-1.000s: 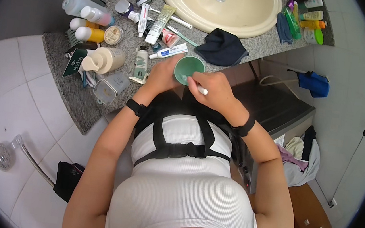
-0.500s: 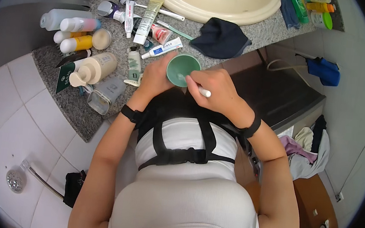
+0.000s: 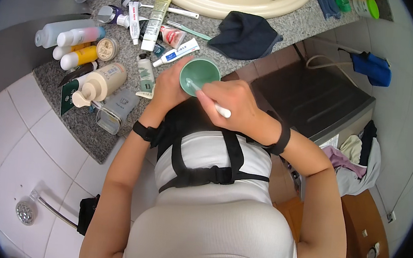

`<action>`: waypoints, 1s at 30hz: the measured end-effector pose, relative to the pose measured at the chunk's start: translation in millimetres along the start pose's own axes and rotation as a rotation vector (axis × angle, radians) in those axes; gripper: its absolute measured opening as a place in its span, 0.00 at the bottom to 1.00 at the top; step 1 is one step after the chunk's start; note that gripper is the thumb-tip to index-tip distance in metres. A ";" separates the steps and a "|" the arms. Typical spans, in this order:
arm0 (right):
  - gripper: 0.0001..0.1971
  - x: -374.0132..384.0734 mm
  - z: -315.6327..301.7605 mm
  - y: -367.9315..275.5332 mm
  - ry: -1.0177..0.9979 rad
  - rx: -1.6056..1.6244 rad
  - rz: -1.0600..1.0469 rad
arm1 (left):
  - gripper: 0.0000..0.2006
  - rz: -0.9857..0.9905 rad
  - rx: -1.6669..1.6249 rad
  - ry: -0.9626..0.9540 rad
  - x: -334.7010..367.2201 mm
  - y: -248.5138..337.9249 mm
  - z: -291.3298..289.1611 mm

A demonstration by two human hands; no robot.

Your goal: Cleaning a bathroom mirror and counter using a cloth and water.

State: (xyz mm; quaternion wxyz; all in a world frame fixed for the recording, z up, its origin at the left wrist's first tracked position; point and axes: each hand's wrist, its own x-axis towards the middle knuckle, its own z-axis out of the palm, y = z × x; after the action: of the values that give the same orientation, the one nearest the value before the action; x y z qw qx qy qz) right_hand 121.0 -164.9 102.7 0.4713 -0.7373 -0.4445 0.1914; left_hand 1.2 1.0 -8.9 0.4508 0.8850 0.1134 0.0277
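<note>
My left hand is wrapped round the left side of a green cup, whose mouth faces up at me. In my right hand is a white toothbrush, pinched between thumb and fingers. Its far end reaches down inside the cup, by the inner left wall; the bristles are too small to make out. Just beyond the cup, on the counter, lie a white and blue tube and a dark folded cloth. A small grey-green tube is beside my left hand.
A cream washbasin is set in the speckled stone counter. Several tubes, bottles and a pump bottle crowd its left part. To the right below stands a dark-topped appliance; clothes hang past it.
The toothbrush's far end has moved toward the left wall inside the cup, and my right hand has tilted with it. The whole view has shifted slightly; my left hand keeps its hold.
</note>
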 end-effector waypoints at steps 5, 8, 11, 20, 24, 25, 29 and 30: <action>0.08 -14.0 14.7 28.7 -0.015 -0.045 0.071 | 0.37 0.009 -0.015 -0.013 3.2 2.7 1.2; 0.09 -10.4 12.2 15.3 0.032 0.028 0.103 | 0.37 0.009 0.006 -0.007 1.3 0.5 -0.9; 0.10 -7.5 11.8 14.2 0.091 0.089 0.142 | 0.36 0.008 -0.004 -0.004 0.1 0.1 -1.1; 0.03 -11.8 12.2 -4.6 -0.052 0.095 0.116 | 0.36 0.035 0.017 0.044 1.4 1.3 1.0; 0.03 -6.6 22.0 2.1 -0.111 -0.018 0.153 | 0.35 0.020 0.014 0.050 1.1 -0.7 2.9; 0.04 -4.2 23.3 -3.3 -0.134 -0.052 0.137 | 0.35 0.021 0.015 0.052 1.2 -2.3 3.0; 0.03 -2.9 14.7 -25.9 -0.146 -0.043 0.084 | 0.33 -0.016 -0.040 0.026 0.0 -2.9 0.9; 0.03 -3.6 17.9 -19.6 -0.076 0.021 0.072 | 0.33 0.001 -0.014 0.042 0.9 -1.4 1.2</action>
State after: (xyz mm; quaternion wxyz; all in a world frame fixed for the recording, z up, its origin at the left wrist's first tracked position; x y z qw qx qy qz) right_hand 97.2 -155.4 110.5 0.4546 -0.7401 -0.4331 0.2408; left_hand 2.0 1.0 -10.8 0.4546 0.8811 0.1221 0.0471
